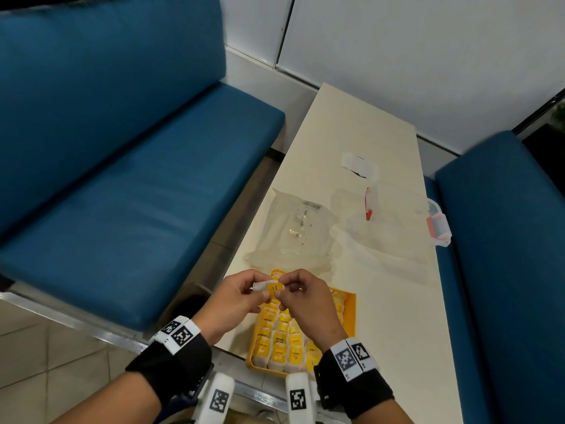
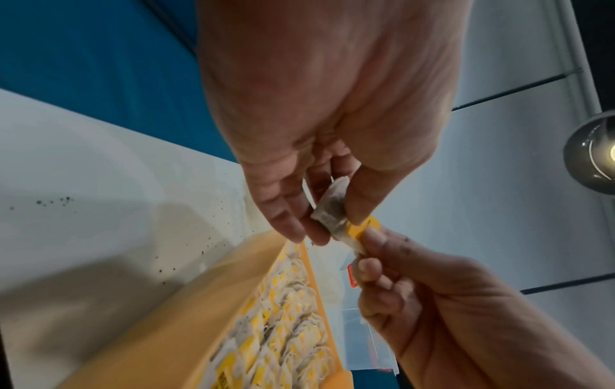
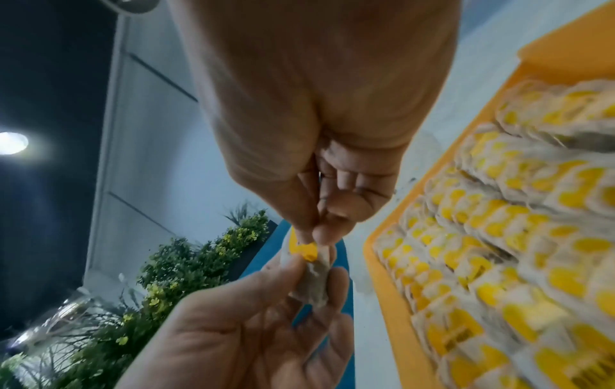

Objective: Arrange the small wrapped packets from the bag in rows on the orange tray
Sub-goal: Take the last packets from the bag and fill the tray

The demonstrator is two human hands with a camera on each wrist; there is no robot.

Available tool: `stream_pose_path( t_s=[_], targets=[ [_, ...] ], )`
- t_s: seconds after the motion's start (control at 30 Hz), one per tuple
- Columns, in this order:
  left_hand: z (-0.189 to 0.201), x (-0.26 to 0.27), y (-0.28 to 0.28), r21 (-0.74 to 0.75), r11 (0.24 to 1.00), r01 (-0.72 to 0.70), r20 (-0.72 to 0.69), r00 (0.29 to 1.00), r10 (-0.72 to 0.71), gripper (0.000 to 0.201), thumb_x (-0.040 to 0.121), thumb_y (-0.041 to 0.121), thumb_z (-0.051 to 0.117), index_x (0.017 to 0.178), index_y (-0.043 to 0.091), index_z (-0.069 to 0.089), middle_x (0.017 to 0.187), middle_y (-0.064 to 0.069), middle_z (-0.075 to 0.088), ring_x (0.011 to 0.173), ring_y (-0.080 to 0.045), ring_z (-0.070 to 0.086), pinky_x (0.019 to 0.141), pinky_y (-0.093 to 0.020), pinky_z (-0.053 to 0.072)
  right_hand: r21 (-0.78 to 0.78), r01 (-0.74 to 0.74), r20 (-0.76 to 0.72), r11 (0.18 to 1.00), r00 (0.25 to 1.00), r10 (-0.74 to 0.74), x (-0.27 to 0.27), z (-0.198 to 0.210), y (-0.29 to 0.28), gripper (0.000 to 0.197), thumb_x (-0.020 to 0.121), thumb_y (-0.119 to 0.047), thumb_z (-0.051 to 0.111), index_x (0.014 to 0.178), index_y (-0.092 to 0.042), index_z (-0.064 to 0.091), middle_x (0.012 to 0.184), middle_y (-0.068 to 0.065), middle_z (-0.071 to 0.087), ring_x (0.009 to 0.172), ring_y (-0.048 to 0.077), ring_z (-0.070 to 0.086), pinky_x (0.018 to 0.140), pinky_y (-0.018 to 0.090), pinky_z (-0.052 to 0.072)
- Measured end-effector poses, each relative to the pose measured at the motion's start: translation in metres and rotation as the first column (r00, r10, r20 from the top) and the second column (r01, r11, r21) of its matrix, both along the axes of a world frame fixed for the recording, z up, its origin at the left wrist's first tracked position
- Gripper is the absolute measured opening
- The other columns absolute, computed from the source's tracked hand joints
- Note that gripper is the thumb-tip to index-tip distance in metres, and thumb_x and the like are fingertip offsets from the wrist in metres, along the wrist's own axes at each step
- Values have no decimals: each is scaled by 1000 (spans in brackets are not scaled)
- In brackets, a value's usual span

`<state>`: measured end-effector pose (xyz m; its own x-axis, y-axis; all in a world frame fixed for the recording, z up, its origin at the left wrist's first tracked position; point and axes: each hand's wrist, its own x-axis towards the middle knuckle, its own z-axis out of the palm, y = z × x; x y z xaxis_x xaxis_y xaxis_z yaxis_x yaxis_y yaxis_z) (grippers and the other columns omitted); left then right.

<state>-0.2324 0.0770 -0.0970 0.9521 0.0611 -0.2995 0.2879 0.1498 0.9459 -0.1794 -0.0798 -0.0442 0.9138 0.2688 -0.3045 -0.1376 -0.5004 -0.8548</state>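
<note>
Both hands hold one small packet [image 1: 270, 288], a white pouch with a yellow tag, just above the far left corner of the orange tray [image 1: 349, 316]. My left hand [image 1: 258, 289] pinches the pouch end [image 2: 331, 213] between thumb and fingers. My right hand [image 1: 283, 290] pinches the yellow tag [image 3: 307, 251] between thumb and fingertip. Below them, several packets [image 1: 284, 341] lie in close rows that fill most of the tray. The right wrist view shows these rows [image 3: 499, 237] inside the tray's rim [image 3: 389, 289].
A crumpled clear plastic bag [image 1: 293, 234] lies just beyond the tray. A clear box with red latches [image 1: 397, 228] stands to its right, near the table's right edge. Blue benches [image 1: 122, 179] flank the narrow cream table [image 1: 351, 127]. The tray sits at the near edge.
</note>
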Motion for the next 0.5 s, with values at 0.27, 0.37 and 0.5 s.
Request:
stream_pose_path(
  t_s=[0.27, 0.37, 0.5],
  targets=[
    [0, 4, 8, -101, 995, -27, -2, 1000, 27, 30, 91, -4, 67, 113, 16, 69, 107, -2, 77, 99, -19, 71, 82, -30, 55, -182, -145, 146, 973, 974, 173, 14, 18, -8, 7, 83, -13, 76, 83, -17, 71, 71, -4, 67, 60, 4, 60, 59, 23, 51],
    [-2, 6, 13, -12, 999, 30, 49, 998, -30, 34, 86, 5, 77, 115, 23, 71, 115, 3, 75, 110, -18, 69, 89, -30, 56, -404, -315, 131, 859, 909, 396, 17, 24, -11, 13, 87, -13, 70, 86, -26, 73, 79, -10, 65, 68, 4, 61, 68, 22, 53],
    [1, 9, 5, 231, 960, 158, 121, 974, -190, 21, 79, 27, 86, 98, 27, 79, 100, 7, 76, 97, -9, 69, 80, -25, 54, -354, -340, 116, 871, 909, 402, 14, 27, -12, 20, 85, -12, 70, 88, -32, 71, 80, -7, 68, 74, 6, 63, 70, 21, 53]
  ],
)
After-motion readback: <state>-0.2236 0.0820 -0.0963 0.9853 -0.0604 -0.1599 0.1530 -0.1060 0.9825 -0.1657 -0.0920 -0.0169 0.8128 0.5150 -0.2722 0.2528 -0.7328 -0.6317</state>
